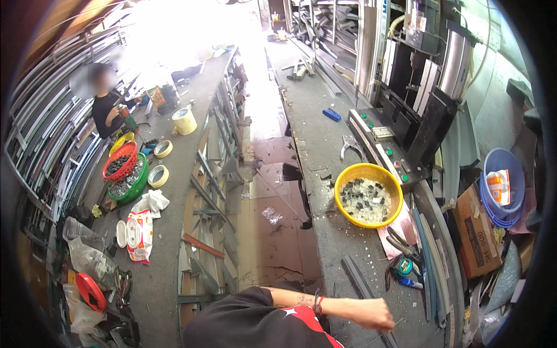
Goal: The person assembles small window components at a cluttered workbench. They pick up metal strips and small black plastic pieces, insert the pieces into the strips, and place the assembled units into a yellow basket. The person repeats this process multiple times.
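My left hand point(370, 315) reaches in from the lower edge, over the near end of the right-hand bench. Its fingers are closed on a long dark grey profile bar point(357, 277) that lies slanted on the bench top. Part of the bar shows beyond the fist, and a short piece shows below it. The fingertips are hidden under the hand. My right hand is out of the picture. Farther up the bench stands a yellow basket point(368, 195) with small black and whitish pieces in it. Pliers point(402, 243), a green-topped tape measure point(404, 266) and a blue marker point(411, 283) lie right of the bar.
A machine with a black upright point(432, 127) stands at the right bench's far side. Long strips point(426, 261) lie along its right edge. Across the aisle point(278, 243), the left bench point(168, 284) carries red and green baskets, tape rolls and wipes. A co-worker point(107, 107) stands behind it.
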Demonstrator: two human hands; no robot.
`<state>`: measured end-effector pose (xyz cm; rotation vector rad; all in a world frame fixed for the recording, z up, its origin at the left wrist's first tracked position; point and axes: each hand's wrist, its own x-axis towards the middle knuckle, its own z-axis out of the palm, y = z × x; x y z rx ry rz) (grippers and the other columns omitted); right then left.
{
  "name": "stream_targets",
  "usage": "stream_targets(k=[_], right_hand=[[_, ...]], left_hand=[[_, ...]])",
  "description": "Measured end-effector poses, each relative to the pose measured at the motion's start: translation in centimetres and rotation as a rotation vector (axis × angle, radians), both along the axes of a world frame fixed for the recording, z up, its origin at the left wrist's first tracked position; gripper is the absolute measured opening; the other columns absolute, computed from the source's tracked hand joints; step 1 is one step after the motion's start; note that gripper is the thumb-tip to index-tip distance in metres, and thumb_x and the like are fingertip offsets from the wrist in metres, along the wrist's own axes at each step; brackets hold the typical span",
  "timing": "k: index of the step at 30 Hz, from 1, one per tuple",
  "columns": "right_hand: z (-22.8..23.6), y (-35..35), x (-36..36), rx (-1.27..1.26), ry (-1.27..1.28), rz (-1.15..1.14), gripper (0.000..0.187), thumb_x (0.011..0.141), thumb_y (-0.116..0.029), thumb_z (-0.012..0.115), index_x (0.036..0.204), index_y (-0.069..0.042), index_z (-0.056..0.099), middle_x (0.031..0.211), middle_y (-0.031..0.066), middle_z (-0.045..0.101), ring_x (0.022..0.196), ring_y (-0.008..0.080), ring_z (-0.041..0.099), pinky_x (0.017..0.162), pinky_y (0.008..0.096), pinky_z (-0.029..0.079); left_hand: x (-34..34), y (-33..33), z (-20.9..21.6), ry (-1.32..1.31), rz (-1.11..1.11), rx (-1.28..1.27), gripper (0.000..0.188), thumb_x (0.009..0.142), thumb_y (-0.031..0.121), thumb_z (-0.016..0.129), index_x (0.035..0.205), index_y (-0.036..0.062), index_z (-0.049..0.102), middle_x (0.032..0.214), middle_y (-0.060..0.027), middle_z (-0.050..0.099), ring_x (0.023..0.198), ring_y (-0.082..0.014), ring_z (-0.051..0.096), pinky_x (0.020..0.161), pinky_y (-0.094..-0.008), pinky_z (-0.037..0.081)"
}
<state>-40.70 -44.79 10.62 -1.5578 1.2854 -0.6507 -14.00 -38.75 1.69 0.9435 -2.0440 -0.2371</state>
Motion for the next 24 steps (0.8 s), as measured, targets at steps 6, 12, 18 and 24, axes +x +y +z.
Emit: stream_targets(k=[6,12,18,24], right_hand=[[-0.8,0.4,12.1,0.067,0.051,0.908,0.061,0.097,-0.027,0.048,0.145,0.0,0.02,0.12,0.0183,0.057,0.109,0.0213,0.055,0.091,0.0321,0.043],[-2.4,-1.5,15.3,-0.027,0.077,1.103,0.027,0.09,-0.007,0.048,0.113,0.002,0.058,0.086,0.0031,0.056,0.07,0.0069,0.048,0.059,0.0194,0.038],[-6.4,-0.1,16.9,-0.103,-0.259,0.874,0.051,0.09,-0.015,0.058,0.133,0.005,0.041,0.099,0.0094,0.06,0.083,0.0111,0.056,0.072,0.0231,0.045],[-5.0,-1.1,15.0,-0.088,-0.101,0.823,0.026,0.093,-0.008,0.048,0.11,0.006,0.062,0.053,0.0008,0.049,0.048,0.0062,0.047,0.046,0.0228,0.037]], left_hand=[[3.0,2.7,-1.0,0.066,0.216,0.219,0.019,0.087,0.021,0.055,0.078,0.0048,0.055,0.062,-0.0138,0.056,0.058,-0.0327,0.059,0.053,-0.0429,0.046],[8.5,7.5,0.3,0.201,0.641,0.278,0.021,0.09,0.027,0.057,0.088,0.0063,0.062,0.071,-0.0128,0.062,0.066,-0.0312,0.061,0.059,-0.039,0.048],[5.3,5.4,1.1,0.289,0.42,0.14,0.017,0.088,0.02,0.06,0.087,0.0032,0.062,0.07,-0.0125,0.061,0.066,-0.0302,0.062,0.055,-0.0402,0.048],[5.8,4.1,0.8,0.186,0.422,0.198,0.019,0.089,0.022,0.058,0.088,0.003,0.059,0.071,-0.0127,0.061,0.066,-0.0307,0.06,0.057,-0.0393,0.048]])
